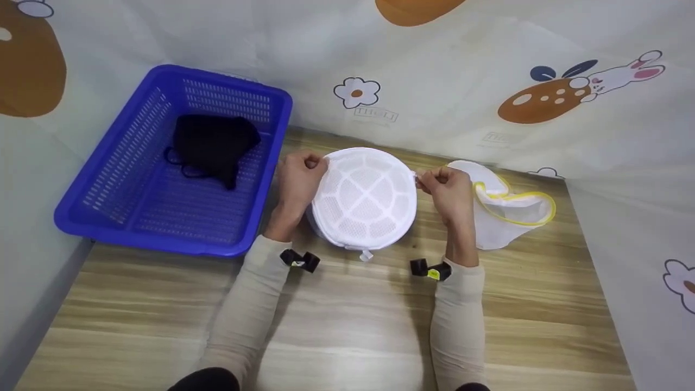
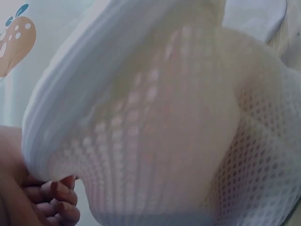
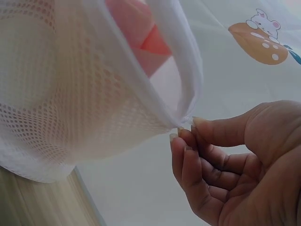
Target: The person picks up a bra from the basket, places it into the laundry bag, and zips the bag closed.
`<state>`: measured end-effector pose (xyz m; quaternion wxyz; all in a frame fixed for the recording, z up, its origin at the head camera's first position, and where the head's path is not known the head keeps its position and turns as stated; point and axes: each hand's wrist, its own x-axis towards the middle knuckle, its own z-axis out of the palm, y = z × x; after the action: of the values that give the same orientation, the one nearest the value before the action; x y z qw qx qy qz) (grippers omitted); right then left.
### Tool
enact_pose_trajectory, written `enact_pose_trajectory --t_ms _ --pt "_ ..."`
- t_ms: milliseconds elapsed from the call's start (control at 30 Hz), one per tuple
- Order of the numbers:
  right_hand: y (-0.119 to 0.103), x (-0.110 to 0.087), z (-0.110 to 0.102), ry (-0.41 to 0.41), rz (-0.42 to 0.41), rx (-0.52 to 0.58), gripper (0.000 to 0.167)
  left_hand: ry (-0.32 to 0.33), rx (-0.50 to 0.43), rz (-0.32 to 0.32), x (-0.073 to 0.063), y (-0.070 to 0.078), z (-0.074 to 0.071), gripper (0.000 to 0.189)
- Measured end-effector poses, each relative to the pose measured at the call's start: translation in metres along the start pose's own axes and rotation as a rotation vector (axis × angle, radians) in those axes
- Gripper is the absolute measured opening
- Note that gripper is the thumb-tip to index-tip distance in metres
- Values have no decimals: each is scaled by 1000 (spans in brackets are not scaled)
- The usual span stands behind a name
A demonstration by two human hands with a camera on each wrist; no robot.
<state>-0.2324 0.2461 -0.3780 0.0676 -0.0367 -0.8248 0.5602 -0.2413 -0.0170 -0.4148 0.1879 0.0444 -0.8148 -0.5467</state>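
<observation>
A round white mesh laundry bag (image 1: 365, 196) with a ribbed lid panel stands over the wooden table between both hands. At its upper left edge, my left hand (image 1: 299, 182) pinches the rim; in the left wrist view the curled fingertips (image 2: 63, 197) show just under the thick white rim. My right hand (image 1: 452, 194) pinches the bag's edge on the right, thumb against fingers, at the end of the zip opening. Through that gap in the right wrist view, pink fabric (image 3: 141, 37) shows inside. A small white tab (image 1: 366, 255) hangs at the bag's near side.
To the left stands a blue plastic basket (image 1: 281, 141) with a black cloth item (image 1: 214, 144) with thin straps inside. A white mesh piece with yellow trim (image 1: 502, 217) lies on the wooden table (image 1: 347, 326) beyond my right hand. A printed sheet (image 1: 434, 70) hangs behind.
</observation>
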Motion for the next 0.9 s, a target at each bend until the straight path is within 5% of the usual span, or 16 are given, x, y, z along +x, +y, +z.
enact_pose_trajectory --t_ms 200,667,900 --pt "2 2 1 29 1 7 17 -96 0 99 1 -1 1 13" --pt "0 0 5 54 -5 -48 18 -137 -67 151 -1 1 3 24" --pt "0 0 4 42 -4 -40 21 -97 -45 258 -1 4 3 22"
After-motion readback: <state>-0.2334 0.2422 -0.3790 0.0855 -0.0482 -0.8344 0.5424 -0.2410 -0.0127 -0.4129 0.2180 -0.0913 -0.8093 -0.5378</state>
